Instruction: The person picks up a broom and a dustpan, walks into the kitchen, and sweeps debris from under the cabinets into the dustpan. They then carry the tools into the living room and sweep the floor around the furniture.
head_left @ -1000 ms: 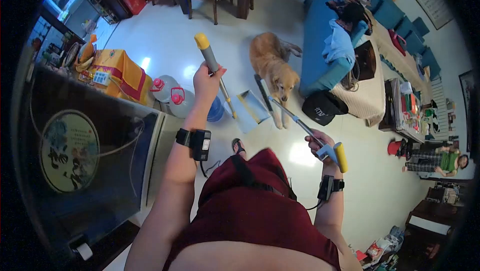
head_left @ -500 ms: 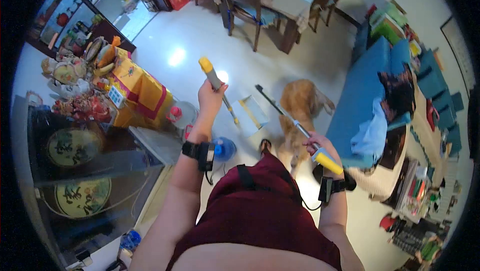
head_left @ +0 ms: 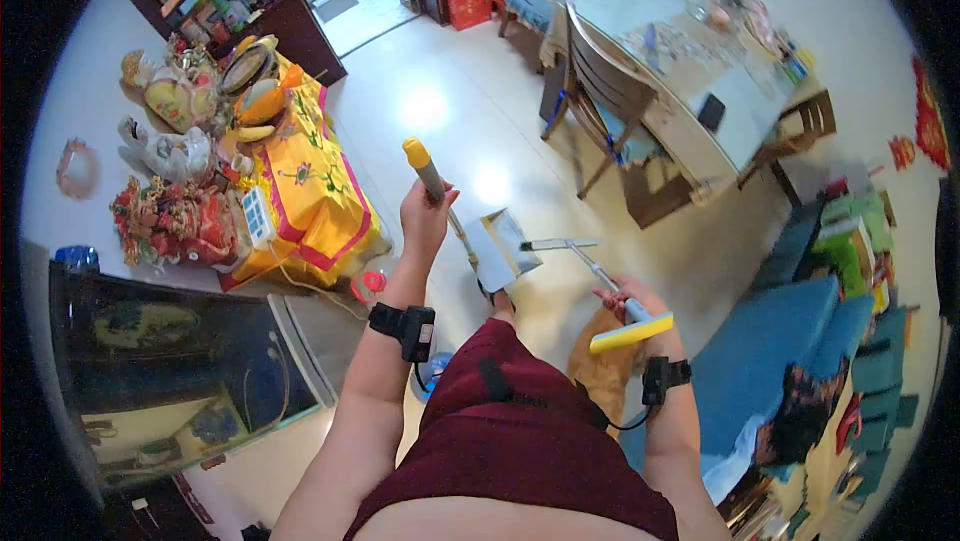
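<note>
My left hand (head_left: 425, 219) is wrapped round the grey, yellow-tipped handle of a long-handled dustpan (head_left: 492, 256). Its pale pan rests low by the floor in front of my feet. In my right hand (head_left: 635, 301) is the grip of a broom (head_left: 592, 263), with a yellow and light-blue handle end. The broom's thin, flat head lies at the pan's right side and overlaps its edge in this view. Each wrist wears a black strapped device.
A golden-furred dog (head_left: 603, 346) is on the floor close by my right leg. To the left stands a yellow-draped table (head_left: 310, 206) with ornaments. A wooden chair (head_left: 605, 81) and dining table (head_left: 640, 16) are ahead; a blue sofa (head_left: 755, 341) lies right.
The view has swung to the right. The broom's head has moved nearer the dustpan and turned crosswise, and its handle end has rotated. Both hands keep their holds.
</note>
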{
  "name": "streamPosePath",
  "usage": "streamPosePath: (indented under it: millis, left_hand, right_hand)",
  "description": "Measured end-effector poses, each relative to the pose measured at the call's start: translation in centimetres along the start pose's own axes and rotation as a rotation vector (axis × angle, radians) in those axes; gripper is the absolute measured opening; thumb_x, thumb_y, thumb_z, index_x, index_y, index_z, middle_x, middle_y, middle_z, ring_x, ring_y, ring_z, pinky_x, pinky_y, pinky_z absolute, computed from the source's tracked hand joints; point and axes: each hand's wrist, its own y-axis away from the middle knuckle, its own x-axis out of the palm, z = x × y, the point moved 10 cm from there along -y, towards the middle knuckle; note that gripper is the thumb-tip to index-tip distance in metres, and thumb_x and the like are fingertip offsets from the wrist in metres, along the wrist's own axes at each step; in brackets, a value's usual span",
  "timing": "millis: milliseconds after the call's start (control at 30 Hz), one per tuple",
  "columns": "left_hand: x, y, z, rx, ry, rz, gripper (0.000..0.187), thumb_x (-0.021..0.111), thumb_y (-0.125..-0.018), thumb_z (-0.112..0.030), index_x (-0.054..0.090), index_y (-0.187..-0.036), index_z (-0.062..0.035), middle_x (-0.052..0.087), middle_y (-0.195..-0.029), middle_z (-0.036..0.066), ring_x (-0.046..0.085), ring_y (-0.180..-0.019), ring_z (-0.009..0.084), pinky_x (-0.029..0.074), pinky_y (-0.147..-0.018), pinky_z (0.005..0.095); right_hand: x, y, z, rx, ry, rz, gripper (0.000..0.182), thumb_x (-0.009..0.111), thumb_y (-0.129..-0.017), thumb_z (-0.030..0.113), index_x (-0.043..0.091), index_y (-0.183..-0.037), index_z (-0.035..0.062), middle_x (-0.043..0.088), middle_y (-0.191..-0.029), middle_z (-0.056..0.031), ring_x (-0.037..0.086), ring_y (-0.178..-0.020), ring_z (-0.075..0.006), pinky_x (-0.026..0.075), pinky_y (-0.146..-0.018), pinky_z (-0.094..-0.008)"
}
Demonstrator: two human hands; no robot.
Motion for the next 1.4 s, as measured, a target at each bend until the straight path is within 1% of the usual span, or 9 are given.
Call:
streamPosePath:
  millis: [233, 400, 533, 767, 933, 1033, 1167, 1300, 1400]
  left_hand:
    - [-1.3, -17.3, 3.4, -0.071, -0.085, -0.092, 0.018, 0.066, -0.074, -0.001, 0.052, -0.084, -0.0010, 0.057, -0.075, 0.004, 0.054, -0.070, 0.0100, 0.045, -0.064, 0.0231]
    - [-1.7, -29.1, 6.7, -0.042, -0.043, -0.159, 0.016, 0.066, -0.073, 0.000, 0.053, -0.083, -0.0018, 0.056, -0.072, 0.002, 0.053, -0.065, 0.0083, 0.044, -0.061, 0.0215]
    - [-3.6, -38.7, 10.8, -0.071, -0.079, -0.231, 0.014, 0.064, -0.074, 0.000, 0.053, -0.082, -0.0026, 0.057, -0.073, 0.002, 0.054, -0.066, 0.0084, 0.043, -0.062, 0.0219]
    - [-7.1, -55.9, 16.7, -0.112, -0.168, -0.399, 0.013, 0.065, -0.074, -0.004, 0.054, -0.082, -0.0012, 0.058, -0.076, 0.005, 0.055, -0.071, 0.0110, 0.043, -0.067, 0.0238]
    - [-9.8, -66.7, 17.1, -0.192, -0.175, -0.529, 0.014, 0.065, -0.074, -0.004, 0.054, -0.082, -0.0017, 0.057, -0.077, 0.004, 0.055, -0.072, 0.0111, 0.043, -0.068, 0.0234]
    - [-12.6, -73.2, 19.3, -0.130, -0.115, -0.601, 0.015, 0.066, -0.073, -0.004, 0.054, -0.081, -0.0015, 0.058, -0.077, 0.004, 0.055, -0.072, 0.0104, 0.043, -0.067, 0.0235]
    - [-15.4, -82.1, 22.1, -0.147, -0.110, -0.655, 0.015, 0.067, -0.073, -0.004, 0.054, -0.081, -0.0020, 0.058, -0.077, 0.003, 0.054, -0.071, 0.0096, 0.043, -0.067, 0.0230]
    - [-19.5, -92.5, 27.3, -0.153, -0.126, -0.675, 0.015, 0.067, -0.074, -0.005, 0.054, -0.082, -0.0019, 0.058, -0.077, 0.002, 0.055, -0.071, 0.0094, 0.043, -0.067, 0.0229]
    - [-22.2, -100.2, 29.0, -0.171, -0.120, -0.676, 0.015, 0.067, -0.074, -0.005, 0.055, -0.082, -0.0022, 0.058, -0.076, 0.002, 0.055, -0.071, 0.0093, 0.043, -0.066, 0.0230]
  right_hand:
    - [8.4, -16.1, 11.1, 0.180, 0.186, 0.044, 0.055, 0.047, -0.073, -0.005, 0.036, -0.126, 0.0056, 0.046, -0.111, -0.0222, 0.051, -0.055, -0.0071, 0.047, -0.050, -0.0146]
    - [15.1, -25.9, 19.5, 0.168, 0.512, 0.062, 0.048, 0.052, -0.077, 0.004, 0.040, -0.123, 0.0040, 0.055, -0.103, -0.0127, 0.048, -0.053, -0.0027, 0.044, -0.049, -0.0139]
    - [18.7, -35.4, 25.1, 0.161, 0.343, 0.221, 0.046, 0.050, -0.076, 0.002, 0.043, -0.121, 0.0005, 0.055, -0.104, -0.0126, 0.047, -0.053, -0.0007, 0.043, -0.052, -0.0122]
    - [27.2, -52.4, 37.6, 0.190, 0.513, 0.319, 0.046, 0.051, -0.074, 0.003, 0.046, -0.120, 0.0042, 0.056, -0.104, -0.0095, 0.047, -0.056, -0.0003, 0.041, -0.052, -0.0131]
    - [35.3, -62.7, 46.1, 0.218, 0.460, 0.162, 0.049, 0.056, -0.076, 0.010, 0.044, -0.124, 0.0097, 0.057, -0.101, -0.0071, 0.055, -0.065, -0.0047, 0.041, -0.051, -0.0132]
    - [38.7, -73.1, 46.8, 0.318, 0.444, 0.377, 0.051, 0.053, -0.076, 0.007, 0.042, -0.125, 0.0102, 0.055, -0.103, -0.0087, 0.056, -0.066, -0.0055, 0.044, -0.054, -0.0137]
    - [43.9, -83.0, 48.5, 0.388, 0.326, 0.454, 0.056, 0.047, -0.074, 0.002, 0.037, -0.129, 0.0092, 0.049, -0.109, -0.0138, 0.054, -0.063, -0.0062, 0.048, -0.060, -0.0151]
    - [52.5, -89.5, 53.3, 0.274, 0.325, 0.523, 0.057, 0.055, -0.078, 0.011, 0.034, -0.130, 0.0092, 0.047, -0.114, -0.0172, 0.053, -0.062, -0.0059, 0.047, -0.059, -0.0140]
    - [58.4, -92.4, 57.5, 0.166, 0.085, 0.286, 0.052, 0.055, -0.083, 0.021, 0.035, -0.129, 0.0090, 0.050, -0.111, -0.0199, 0.056, -0.066, -0.0096, 0.049, -0.056, -0.0164]
